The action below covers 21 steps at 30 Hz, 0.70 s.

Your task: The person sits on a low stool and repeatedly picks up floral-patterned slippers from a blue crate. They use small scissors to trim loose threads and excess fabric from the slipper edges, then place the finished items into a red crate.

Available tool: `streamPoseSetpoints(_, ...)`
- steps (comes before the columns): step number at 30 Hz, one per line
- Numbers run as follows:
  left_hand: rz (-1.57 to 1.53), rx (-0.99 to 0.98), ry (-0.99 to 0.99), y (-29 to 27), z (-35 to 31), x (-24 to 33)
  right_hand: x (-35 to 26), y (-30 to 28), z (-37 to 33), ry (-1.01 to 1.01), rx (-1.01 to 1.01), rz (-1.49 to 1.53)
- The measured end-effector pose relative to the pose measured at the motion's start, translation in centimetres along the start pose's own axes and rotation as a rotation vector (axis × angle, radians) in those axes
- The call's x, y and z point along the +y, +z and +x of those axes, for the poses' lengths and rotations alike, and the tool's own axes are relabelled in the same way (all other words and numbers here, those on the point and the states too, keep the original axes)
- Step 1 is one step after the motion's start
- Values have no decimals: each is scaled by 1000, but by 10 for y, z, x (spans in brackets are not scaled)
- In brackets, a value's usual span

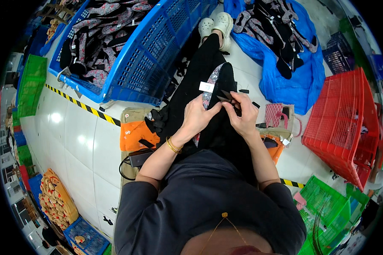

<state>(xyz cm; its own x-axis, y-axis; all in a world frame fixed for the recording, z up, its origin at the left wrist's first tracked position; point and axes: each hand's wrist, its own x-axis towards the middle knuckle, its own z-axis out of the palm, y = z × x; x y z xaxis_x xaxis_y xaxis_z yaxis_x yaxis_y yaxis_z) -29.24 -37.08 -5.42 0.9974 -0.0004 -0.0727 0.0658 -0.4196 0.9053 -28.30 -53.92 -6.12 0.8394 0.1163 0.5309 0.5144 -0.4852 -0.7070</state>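
"Pinching what, R hand [247, 115]?"

"Small dark pointed item [226, 96], btwn thumb & fingers."

"And L hand [196, 117]?"

"On black/floral fabric pc [228, 78] w/ white tag [206, 87], over legs [195, 63]; thumb extended, fingers partly hidden, can't tell if pinching."

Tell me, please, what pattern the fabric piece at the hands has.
The fabric piece is plain black and reddish floral; best seen in head view.

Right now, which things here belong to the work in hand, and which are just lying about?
In hand:
Black-and-floral cloth piece, in the left hand
Small dark pointed thing, in the right hand
Probably the similar pieces in the blue basket

Apparently just about:
Red basket
Green crate
Pink checked item
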Motion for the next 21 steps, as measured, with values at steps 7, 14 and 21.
streamPoseSetpoints(7,174,98,106,2,-2,6,-8,-3,11,-19,75,-72)
streamPoseSetpoints(14,248,81,84,0,-3,8,-13,-7,11,-46,56,-173)
streamPoseSetpoints(21,201,40,89,1,-4,6,-18,-11,9,216,26,321)
